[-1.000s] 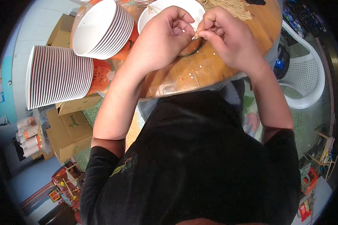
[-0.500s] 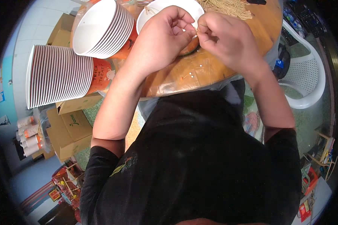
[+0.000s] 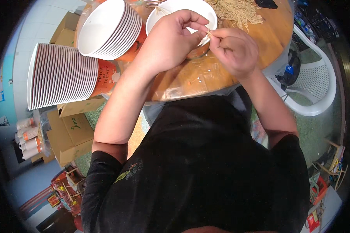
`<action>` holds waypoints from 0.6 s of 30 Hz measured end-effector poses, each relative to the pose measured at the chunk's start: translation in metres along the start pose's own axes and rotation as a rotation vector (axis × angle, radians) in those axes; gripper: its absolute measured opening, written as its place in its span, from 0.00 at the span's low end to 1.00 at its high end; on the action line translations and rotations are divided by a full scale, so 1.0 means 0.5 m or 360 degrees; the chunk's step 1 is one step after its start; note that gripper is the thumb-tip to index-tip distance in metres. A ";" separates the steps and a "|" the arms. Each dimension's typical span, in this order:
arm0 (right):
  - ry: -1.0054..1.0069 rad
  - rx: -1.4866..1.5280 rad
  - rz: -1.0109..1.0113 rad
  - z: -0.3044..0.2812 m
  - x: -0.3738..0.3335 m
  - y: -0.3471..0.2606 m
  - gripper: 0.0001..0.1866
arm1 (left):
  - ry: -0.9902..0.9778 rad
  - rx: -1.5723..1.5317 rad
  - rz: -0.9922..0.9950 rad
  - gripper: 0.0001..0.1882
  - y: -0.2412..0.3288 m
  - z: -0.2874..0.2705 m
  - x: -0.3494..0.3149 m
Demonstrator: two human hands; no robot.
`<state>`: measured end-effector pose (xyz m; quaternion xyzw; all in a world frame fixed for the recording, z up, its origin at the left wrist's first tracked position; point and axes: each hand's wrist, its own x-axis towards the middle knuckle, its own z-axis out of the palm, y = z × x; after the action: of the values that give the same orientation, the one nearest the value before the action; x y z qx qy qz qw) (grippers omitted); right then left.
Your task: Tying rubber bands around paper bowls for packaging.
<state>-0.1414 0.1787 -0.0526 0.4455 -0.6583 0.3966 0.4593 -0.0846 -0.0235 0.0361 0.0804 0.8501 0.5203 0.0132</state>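
The small tan piece (image 3: 209, 33) between the hands (image 3: 235, 52) is too tiny to show its finish. Beneath them, the desk (image 3: 175, 79) is glossy wood under shiny clear plastic film (image 3: 175, 92). Just beyond, the bowl (image 3: 184, 6) looks smooth, the tan strands (image 3: 237, 12) matt and fibrous. Left of the hands are smooth, coated-paper-looking buckets (image 3: 62, 77) and a matt cardboard box (image 3: 60, 132); right, a smooth plastic chair (image 3: 331, 77).

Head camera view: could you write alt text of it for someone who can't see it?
A person's left hand and right hand meet above a wooden table, at a tiny pale item too small to make out. Beyond them lie a white bowl and a bundle of tan strings; to the left are two stacks of nested tubs.
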 end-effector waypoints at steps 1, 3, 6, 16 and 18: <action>0.0000 0.0002 0.0000 0.001 0.000 0.000 0.20 | 0.0002 0.0000 -0.0002 0.13 0.001 0.000 0.000; 0.0051 0.0010 -0.0031 0.004 0.001 0.000 0.20 | 0.0022 0.0017 0.0020 0.14 0.007 -0.001 -0.001; 0.0048 0.0021 0.0017 0.002 -0.001 -0.001 0.20 | 0.0008 -0.0095 0.0029 0.14 -0.001 -0.002 0.000; 0.0028 0.0175 0.0102 -0.006 0.001 -0.011 0.18 | 0.0001 -0.0262 0.0021 0.12 -0.003 -0.006 0.003; 0.0131 0.0551 0.0448 0.001 -0.006 -0.023 0.15 | 0.0003 -0.0205 0.0022 0.13 -0.002 -0.003 0.002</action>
<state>-0.1298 0.1755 -0.0545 0.4050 -0.6168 0.5816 0.3426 -0.0860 -0.0249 0.0360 0.0847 0.8143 0.5741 0.0141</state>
